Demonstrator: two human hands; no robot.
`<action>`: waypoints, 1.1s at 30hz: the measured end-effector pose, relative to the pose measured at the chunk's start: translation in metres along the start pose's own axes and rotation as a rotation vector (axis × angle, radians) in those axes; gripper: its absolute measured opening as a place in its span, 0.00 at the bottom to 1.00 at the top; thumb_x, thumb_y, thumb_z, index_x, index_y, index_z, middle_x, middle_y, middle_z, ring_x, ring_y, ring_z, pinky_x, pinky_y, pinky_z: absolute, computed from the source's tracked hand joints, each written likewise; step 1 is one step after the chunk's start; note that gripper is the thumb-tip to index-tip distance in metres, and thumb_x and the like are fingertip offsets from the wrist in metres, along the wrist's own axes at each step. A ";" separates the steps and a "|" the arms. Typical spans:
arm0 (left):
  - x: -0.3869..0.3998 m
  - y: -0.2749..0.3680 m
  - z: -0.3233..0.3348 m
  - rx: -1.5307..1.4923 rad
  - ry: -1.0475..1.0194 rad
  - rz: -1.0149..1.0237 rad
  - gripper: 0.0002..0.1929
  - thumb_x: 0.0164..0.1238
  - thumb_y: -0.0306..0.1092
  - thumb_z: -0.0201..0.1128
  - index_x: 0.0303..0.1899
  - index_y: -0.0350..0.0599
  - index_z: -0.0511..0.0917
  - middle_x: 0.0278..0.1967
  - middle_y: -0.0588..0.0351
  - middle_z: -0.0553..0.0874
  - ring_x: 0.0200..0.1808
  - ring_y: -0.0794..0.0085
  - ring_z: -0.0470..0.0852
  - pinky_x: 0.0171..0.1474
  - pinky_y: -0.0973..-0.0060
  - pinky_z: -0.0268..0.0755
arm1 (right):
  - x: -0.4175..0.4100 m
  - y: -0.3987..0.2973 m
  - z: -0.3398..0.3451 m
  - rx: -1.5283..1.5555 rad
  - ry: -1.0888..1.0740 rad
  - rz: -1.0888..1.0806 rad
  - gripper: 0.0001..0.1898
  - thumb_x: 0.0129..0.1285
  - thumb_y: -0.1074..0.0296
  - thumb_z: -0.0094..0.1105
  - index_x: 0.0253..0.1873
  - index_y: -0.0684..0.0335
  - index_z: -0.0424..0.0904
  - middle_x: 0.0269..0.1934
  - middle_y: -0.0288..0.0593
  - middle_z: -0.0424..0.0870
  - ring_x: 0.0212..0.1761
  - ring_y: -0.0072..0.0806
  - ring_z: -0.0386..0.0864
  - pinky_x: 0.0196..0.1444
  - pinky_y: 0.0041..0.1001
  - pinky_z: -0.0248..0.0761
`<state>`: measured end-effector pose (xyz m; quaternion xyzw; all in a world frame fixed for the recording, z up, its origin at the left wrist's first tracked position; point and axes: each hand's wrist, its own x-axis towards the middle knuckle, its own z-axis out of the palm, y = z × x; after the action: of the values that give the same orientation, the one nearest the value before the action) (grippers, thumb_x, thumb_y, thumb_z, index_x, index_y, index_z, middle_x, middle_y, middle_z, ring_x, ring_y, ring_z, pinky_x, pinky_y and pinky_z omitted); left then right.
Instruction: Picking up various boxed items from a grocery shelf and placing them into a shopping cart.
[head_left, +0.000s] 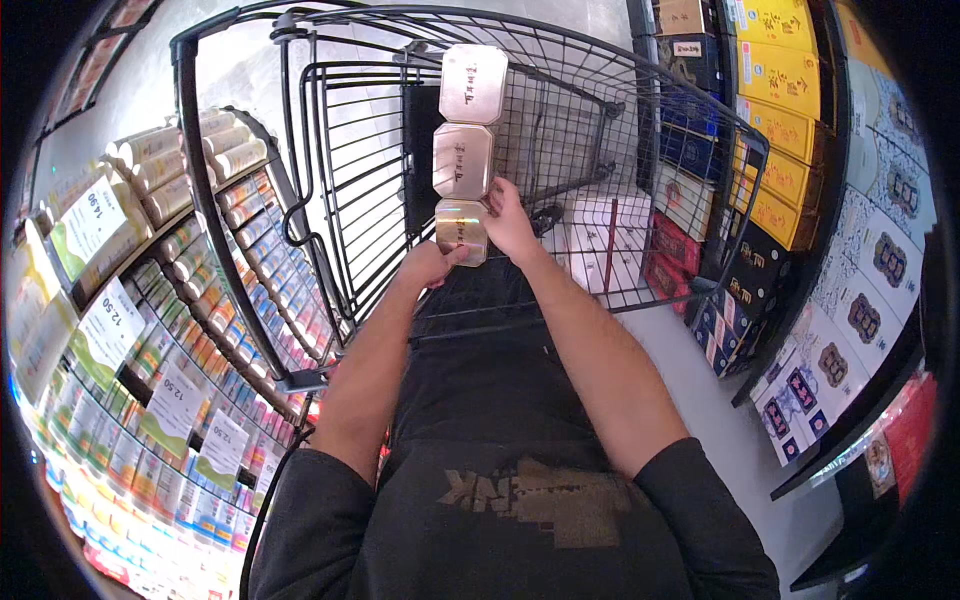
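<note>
Three pale metallic boxes with cut corners line up in a column in front of me, each with dark writing on its top. My left hand (424, 264) grips the lower left edge of the nearest box (454, 217), its thumb laid over the top. At that box's right side is my right hand (513, 223), its fingertips by the seam with the middle box (462, 166). The far box (474, 84) adjoins the middle one. Behind them spreads a black wire shopping cart (201, 150). Whether the boxes rest on the cart or are held up, I cannot tell.
To the left, a shelf holds rows of colourful packages (225, 300), pale canisters (150, 146) and price cards (101, 322). On the right stand stacked yellow boxes (776, 71) and patterned white boxes (862, 315). White cartons (589, 255) show through the cart's mesh.
</note>
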<state>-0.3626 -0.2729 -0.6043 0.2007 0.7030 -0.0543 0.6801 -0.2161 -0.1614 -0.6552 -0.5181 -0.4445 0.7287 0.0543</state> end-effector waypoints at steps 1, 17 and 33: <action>-0.007 0.009 -0.005 0.011 -0.007 0.003 0.33 0.67 0.69 0.62 0.38 0.40 0.87 0.16 0.56 0.82 0.19 0.69 0.83 0.32 0.67 0.78 | 0.001 0.000 -0.003 0.060 -0.029 -0.021 0.42 0.61 0.85 0.60 0.77 0.68 0.47 0.76 0.65 0.59 0.79 0.48 0.62 0.76 0.38 0.61; 0.020 0.170 -0.087 0.700 1.142 0.846 0.30 0.71 0.47 0.64 0.73 0.60 0.69 0.74 0.38 0.66 0.74 0.41 0.65 0.70 0.47 0.64 | -0.126 -0.022 -0.131 -0.705 0.048 -0.112 0.16 0.73 0.67 0.53 0.61 0.64 0.79 0.55 0.57 0.84 0.57 0.52 0.81 0.58 0.42 0.75; 0.052 0.164 -0.081 0.817 1.117 0.590 0.34 0.76 0.52 0.56 0.79 0.63 0.57 0.81 0.43 0.53 0.80 0.46 0.54 0.75 0.48 0.56 | -0.147 -0.037 -0.138 -0.788 0.399 -0.179 0.10 0.71 0.62 0.58 0.50 0.57 0.85 0.39 0.49 0.89 0.38 0.48 0.86 0.41 0.43 0.79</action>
<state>-0.3795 -0.0841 -0.6171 0.6151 0.7842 -0.0165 0.0801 -0.0527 -0.1371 -0.5347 -0.5890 -0.7120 0.3823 0.0004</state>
